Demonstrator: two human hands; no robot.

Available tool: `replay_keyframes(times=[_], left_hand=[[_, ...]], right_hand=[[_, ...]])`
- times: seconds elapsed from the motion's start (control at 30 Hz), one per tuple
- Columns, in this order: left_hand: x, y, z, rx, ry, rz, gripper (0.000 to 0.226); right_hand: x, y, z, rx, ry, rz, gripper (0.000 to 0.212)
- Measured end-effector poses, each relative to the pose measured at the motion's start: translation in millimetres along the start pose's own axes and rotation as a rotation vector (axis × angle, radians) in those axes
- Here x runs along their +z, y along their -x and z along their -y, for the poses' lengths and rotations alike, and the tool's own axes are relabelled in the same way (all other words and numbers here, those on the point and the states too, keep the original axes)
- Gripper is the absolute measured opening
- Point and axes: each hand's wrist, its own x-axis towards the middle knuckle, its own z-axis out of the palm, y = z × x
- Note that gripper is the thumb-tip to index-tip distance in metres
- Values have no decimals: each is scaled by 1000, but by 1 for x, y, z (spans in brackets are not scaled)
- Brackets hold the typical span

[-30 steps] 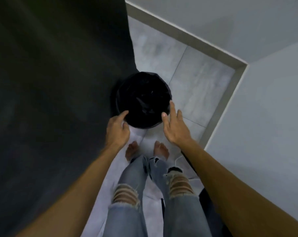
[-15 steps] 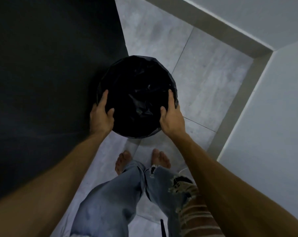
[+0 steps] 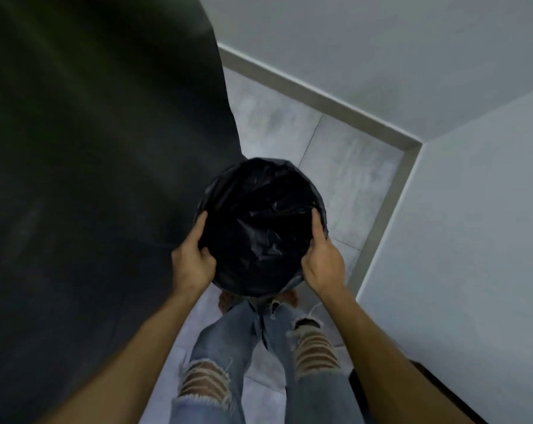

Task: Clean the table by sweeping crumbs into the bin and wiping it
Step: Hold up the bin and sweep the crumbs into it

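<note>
I grip the black-lined bin [image 3: 260,228] by its rim, left hand [image 3: 192,263] and right hand [image 3: 323,264] curled on opposite sides, above my feet.

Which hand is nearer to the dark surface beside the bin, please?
Left. The left hand grips the bin on the side by the dark surface; the right hand grips the opposite side.

left: dark table [image 3: 91,179] | right: wall [image 3: 473,240] | between: floor strip [image 3: 344,166], bin [image 3: 259,224]
</note>
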Motion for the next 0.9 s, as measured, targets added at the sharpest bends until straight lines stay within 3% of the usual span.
replay_keyframes(times=[0.2, 0.37, 0.6, 0.9], left_hand=[[-82, 111, -67, -49, 25, 10, 86], [-153, 179, -107, -30, 14, -20, 86], [-207, 232, -119, -104, 42, -73, 83], [-256, 230, -97, -165, 137, -111, 80]], right_hand=[[-99, 99, 46, -18, -13, -69, 82], [-162, 167, 93, -59, 29, 10, 80], [-198, 215, 151, -113, 52, 69, 80], [-201, 231, 222, -185, 114, 56, 87]])
